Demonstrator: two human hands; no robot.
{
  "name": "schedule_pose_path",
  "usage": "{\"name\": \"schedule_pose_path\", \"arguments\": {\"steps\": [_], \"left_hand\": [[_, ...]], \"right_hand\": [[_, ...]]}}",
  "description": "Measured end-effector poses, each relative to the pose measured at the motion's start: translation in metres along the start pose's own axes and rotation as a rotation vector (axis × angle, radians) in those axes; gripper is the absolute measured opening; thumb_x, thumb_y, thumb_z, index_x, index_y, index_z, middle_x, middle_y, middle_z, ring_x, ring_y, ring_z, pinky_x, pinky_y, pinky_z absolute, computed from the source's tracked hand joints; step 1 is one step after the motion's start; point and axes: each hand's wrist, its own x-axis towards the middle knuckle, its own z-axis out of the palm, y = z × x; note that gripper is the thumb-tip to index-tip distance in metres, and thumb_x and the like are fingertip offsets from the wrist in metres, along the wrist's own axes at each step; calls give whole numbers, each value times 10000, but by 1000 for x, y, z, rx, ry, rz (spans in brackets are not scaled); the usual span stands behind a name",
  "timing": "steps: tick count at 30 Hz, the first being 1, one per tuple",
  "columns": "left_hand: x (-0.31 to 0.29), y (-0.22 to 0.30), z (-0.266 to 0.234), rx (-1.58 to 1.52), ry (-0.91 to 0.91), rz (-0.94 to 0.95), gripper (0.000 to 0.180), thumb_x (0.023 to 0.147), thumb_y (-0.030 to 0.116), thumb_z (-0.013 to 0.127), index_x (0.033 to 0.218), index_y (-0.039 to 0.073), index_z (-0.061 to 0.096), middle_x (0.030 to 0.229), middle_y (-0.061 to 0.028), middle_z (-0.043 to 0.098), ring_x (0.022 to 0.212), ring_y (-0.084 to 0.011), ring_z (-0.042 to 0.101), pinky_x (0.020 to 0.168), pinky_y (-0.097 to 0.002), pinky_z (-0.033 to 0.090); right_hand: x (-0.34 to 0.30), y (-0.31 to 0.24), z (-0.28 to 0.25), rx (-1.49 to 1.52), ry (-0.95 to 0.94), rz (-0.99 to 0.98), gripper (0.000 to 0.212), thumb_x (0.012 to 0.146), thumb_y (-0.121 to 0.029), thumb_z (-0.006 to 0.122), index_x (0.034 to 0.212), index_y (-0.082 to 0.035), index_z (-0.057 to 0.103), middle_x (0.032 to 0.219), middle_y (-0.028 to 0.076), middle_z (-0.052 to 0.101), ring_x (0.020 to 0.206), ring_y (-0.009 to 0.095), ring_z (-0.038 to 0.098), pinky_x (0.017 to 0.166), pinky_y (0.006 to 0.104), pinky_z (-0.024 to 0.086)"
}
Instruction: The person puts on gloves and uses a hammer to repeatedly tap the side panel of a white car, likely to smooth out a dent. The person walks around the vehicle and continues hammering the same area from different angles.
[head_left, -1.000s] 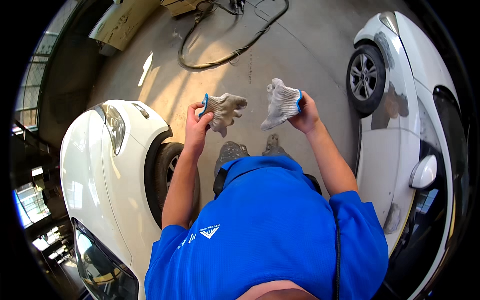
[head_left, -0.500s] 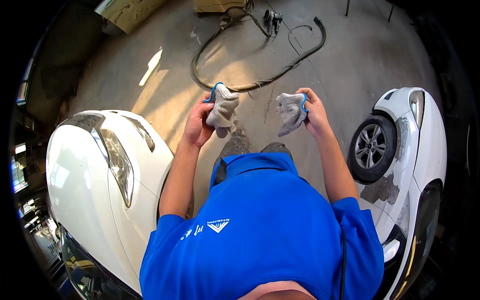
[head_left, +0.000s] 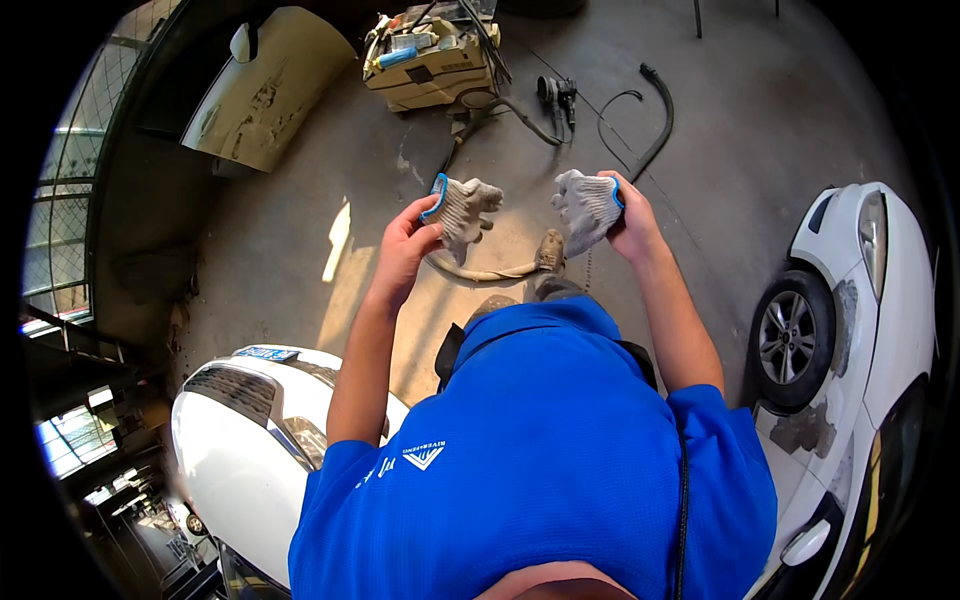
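My left hand is closed on the blue-edged cuff of a grey knit work glove, whose fingers dangle to the right. Opposite it, my right hand pinches the blue cuff of a second grey glove, which hangs toward the left. Both gloves look dusty and worn, and a gap separates them in front of my waist. My hands are bare. Beneath the gloves, a dusty shoe of mine shows beside a thick hose on the floor.
White cars flank me: a front end at left, and one with a bare-patched fender at right. Ahead are a tool cart, a sander, the hose's far end and a detached door panel.
I have moved forward, so the cart and door panel show more fully and the hose is nearer my feet. The left glove has swung outward to the right; both gloves stay held.
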Motion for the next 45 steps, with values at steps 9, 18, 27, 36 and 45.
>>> {"name": "schedule_pose_path", "arguments": {"steps": [9,18,27,36,45], "left_hand": [[154,98,-13,795,-108,304,732,747,249,854,1372,63,521,1270,-99,560,1132,-251,598,962,-365,507],[314,143,-127,888,-350,397,443,797,42,687,1232,58,602,1096,-133,683,1004,-313,675,857,-387,537],[391,150,-156,428,-8,246,388,908,291,730,1125,39,531,969,-86,642,862,-138,639,769,-313,546],[437,157,-168,96,-39,-34,465,952,450,677,1167,73,508,1056,-64,633,957,-143,636,778,-316,564],[455,162,-171,304,-3,-119,192,896,113,655,1073,64,601,958,-24,628,831,-90,595,743,-290,521]], "right_hand": [[181,-21,165,-592,-113,-114,54,907,-48,581,954,-22,578,878,33,629,779,89,597,691,255,501],[316,-41,252,-1334,-485,-416,457,758,-90,685,1196,-13,581,1142,182,630,1063,345,620,965,410,490],[415,-4,272,-1039,50,-254,193,907,-166,651,1016,-29,570,860,85,634,810,144,596,722,330,501],[454,-17,283,-748,-291,-86,267,937,-129,622,1178,-17,593,1049,53,656,879,115,646,774,293,538],[472,-32,266,-809,-189,-160,154,879,-40,610,1016,17,650,863,66,684,777,105,626,716,285,517]]}}
